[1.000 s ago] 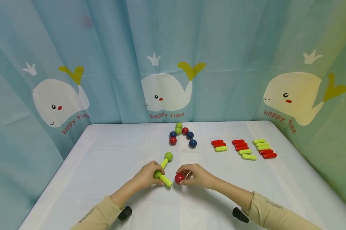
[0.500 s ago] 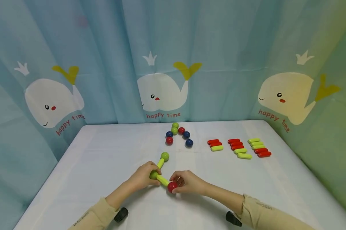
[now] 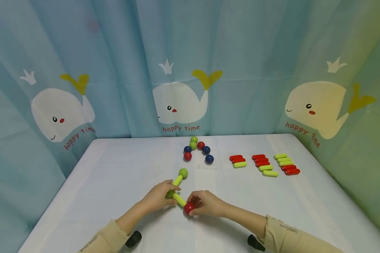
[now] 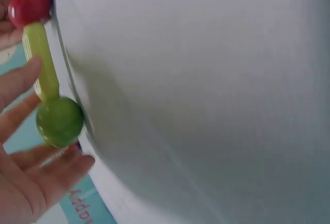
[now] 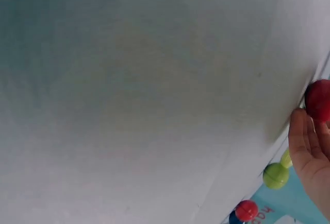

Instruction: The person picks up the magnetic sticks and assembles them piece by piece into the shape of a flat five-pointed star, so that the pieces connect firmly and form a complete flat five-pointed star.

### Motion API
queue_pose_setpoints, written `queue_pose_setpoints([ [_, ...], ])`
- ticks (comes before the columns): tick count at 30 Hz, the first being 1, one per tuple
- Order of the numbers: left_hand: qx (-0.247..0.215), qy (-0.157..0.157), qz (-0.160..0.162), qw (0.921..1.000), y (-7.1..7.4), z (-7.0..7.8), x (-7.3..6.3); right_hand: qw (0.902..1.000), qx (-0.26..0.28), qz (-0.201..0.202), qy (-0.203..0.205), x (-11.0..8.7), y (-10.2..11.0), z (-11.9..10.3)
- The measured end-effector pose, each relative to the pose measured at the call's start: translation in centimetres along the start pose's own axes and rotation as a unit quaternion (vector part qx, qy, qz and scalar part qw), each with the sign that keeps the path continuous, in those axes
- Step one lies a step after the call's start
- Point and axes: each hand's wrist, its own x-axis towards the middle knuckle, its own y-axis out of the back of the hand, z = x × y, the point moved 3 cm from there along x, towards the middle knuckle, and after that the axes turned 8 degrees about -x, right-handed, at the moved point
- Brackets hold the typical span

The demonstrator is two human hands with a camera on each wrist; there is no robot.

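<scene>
My left hand holds a green ball between thumb and fingers, some of its fingers straight out past the ball. From that ball a yellow-green stick runs toward the front right, ending at a glossy red ball. My right hand pinches the red ball in its fingertips against the stick's end. A second yellow-green stick leads away from the held green ball to another green ball, so the pieces form a bent chain. In the right wrist view the red ball sits at the fingertips.
Loose green, red and blue balls lie at the back middle of the white table. Red and yellow-green sticks lie in three groups at the right. A blue curtain with whale prints stands behind.
My right hand has brought the red ball left and toward the front, onto the free end of the near stick. My left hand has stayed at the green ball, its fingers somewhat straighter.
</scene>
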Motion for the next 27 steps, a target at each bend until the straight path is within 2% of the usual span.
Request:
queue_pose_setpoints([
  [4, 0.031, 0.008, 0.028, 0.9991, -0.2, 0.8, -0.6, 0.9999, 0.011, -0.002, -0.003, -0.5, 0.4, 0.5],
  [8, 0.069, -0.018, 0.045, 0.9965, -0.3, 1.9, -0.9, 1.0, -0.002, 0.003, 0.0, -1.0, 1.5, 1.3],
  [14, 0.116, -0.058, 0.03, 0.9911, -1.1, 3.3, -1.0, 0.9995, -0.02, 0.018, -0.016, -1.6, 3.5, 3.1],
  [18, 0.147, -0.081, 0.023, 0.9856, -1.8, 3.7, -0.9, 0.9983, -0.033, 0.043, -0.023, -1.9, 5.0, 4.4],
  [22, 0.165, -0.088, 0.027, 0.9821, -2.2, 3.7, -0.9, 0.9946, -0.054, 0.078, -0.042, -2.2, 6.6, 5.8],
  [27, 0.161, -0.11, 0.031, 0.9804, -2.2, 3.8, -1.1, 0.9802, -0.096, 0.15, -0.086, -2.6, 9.1, 7.3],
])
